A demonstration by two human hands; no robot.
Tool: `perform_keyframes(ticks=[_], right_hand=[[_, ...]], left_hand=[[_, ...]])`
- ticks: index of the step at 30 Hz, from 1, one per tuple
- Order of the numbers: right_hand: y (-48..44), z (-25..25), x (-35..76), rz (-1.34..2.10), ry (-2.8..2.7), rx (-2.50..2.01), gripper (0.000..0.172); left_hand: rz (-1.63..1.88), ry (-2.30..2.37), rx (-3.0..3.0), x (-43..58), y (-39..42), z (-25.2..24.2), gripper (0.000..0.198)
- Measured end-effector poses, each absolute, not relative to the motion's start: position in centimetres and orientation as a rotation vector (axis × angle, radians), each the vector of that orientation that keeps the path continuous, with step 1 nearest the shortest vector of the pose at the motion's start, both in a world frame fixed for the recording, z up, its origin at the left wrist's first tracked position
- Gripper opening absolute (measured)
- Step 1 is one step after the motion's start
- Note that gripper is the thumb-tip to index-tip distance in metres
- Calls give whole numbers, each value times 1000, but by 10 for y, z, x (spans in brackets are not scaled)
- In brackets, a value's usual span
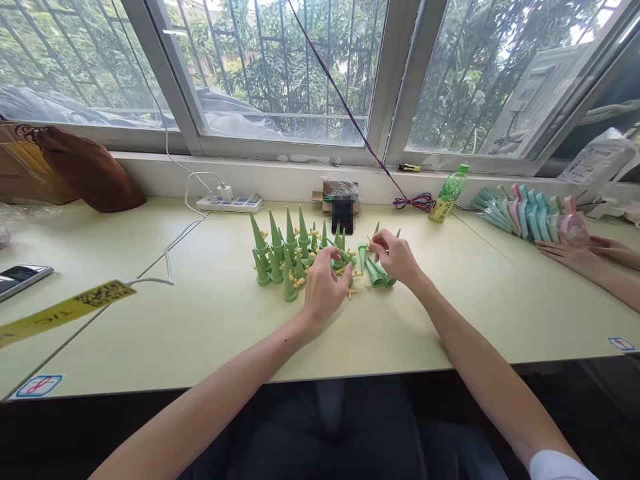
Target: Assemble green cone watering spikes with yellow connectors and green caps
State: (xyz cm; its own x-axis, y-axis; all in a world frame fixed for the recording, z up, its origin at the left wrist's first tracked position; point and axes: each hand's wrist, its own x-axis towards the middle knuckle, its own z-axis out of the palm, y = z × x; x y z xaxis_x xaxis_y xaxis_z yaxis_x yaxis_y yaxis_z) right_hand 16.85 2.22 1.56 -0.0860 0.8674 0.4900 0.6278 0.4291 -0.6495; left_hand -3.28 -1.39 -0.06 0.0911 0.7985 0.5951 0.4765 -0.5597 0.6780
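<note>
On the table, several green plastic cones [290, 230] stand upright in a cluster, with small yellow pieces [300, 283] on and among them. My left hand [324, 285] is at the cluster's right side, fingers curled round a tilted green cone [346, 256]. My right hand [399, 259] is a little to the right, thumb and forefinger pinched on a small yellow piece [369, 244]. Below it lie several green cones [377, 273] on their sides. One loose yellow piece [352, 293] rests on the tabletop near my left hand.
A blurred dark phone [343, 217] leans behind the cones. Along the back are a power strip [229, 204], a green bottle [449, 193] and coiled cable [415, 201]. Another person's hands [570, 255] are at the right, beside pastel wrapped items [535, 213]. A yellow tag [65, 312] hangs at left.
</note>
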Motion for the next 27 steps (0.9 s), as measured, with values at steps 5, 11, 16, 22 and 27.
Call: perform_keyframes(ticks=[5,11,16,22,27], right_hand=[[22,18,170,393,-1753,-1194,17],[24,20,174,416,-1681,-1129,30],[25,21,178,439,-1733,-1141,25],[26,20,178,438,-1740,-1162,21],[25,18,177,471,-1767,-1156,16]], left_hand=[[1251,1274,2084,-34,-13,-2,20],[1066,1322,2124,-34,-12,-1,10],[1084,1307,2184,-34,-9,-3,5],[1155,1241,2195,-35,-7,-5,5],[1238,1182,2109,-36,-6,0,8]])
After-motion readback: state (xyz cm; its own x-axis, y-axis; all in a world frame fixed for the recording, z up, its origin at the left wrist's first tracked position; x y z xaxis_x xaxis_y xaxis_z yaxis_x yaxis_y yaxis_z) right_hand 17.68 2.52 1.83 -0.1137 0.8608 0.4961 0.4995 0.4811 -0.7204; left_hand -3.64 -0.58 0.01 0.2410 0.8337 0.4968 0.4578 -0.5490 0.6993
